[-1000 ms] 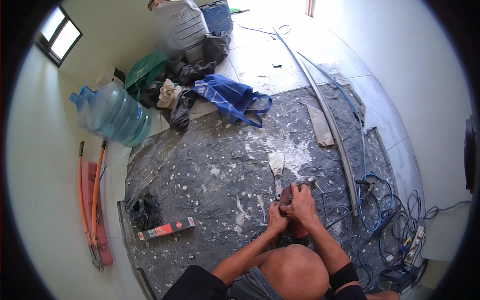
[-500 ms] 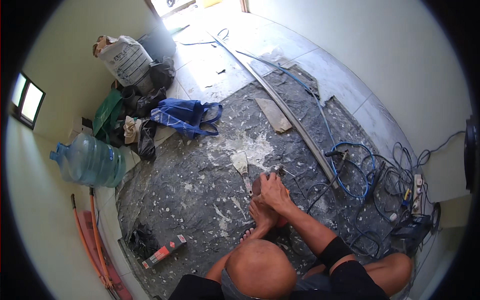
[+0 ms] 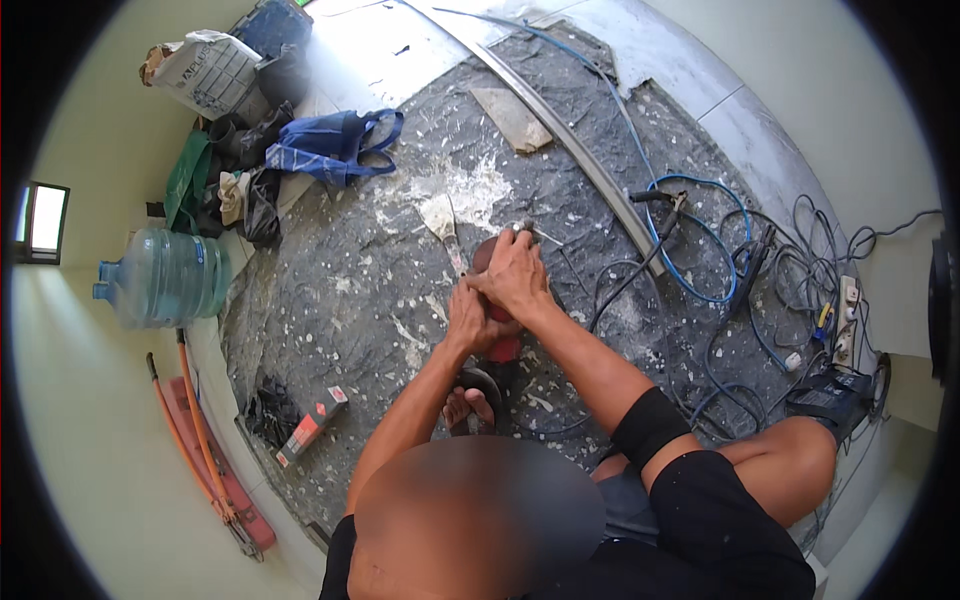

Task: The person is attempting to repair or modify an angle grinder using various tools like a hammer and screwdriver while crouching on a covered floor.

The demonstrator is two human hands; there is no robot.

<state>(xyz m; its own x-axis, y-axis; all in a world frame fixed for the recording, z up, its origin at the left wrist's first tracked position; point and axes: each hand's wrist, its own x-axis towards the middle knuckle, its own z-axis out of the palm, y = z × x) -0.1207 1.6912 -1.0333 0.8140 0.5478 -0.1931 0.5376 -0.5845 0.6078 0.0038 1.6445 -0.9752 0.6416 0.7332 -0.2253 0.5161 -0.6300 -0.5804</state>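
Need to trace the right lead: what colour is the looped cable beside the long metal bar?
Blue cable, clearest in the head view.

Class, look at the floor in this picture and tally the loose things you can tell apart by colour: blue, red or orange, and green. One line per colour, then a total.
Blue: 3, the bag, the water jug, the cable
Red or orange: 3, the power tool under both hands, the flat box, the long clamp
Green: 1, the sack
Total: 7

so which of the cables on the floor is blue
The blue cable looping right of the hands, running up beside the long metal strip. The other tangled cables near the power strip are dark.
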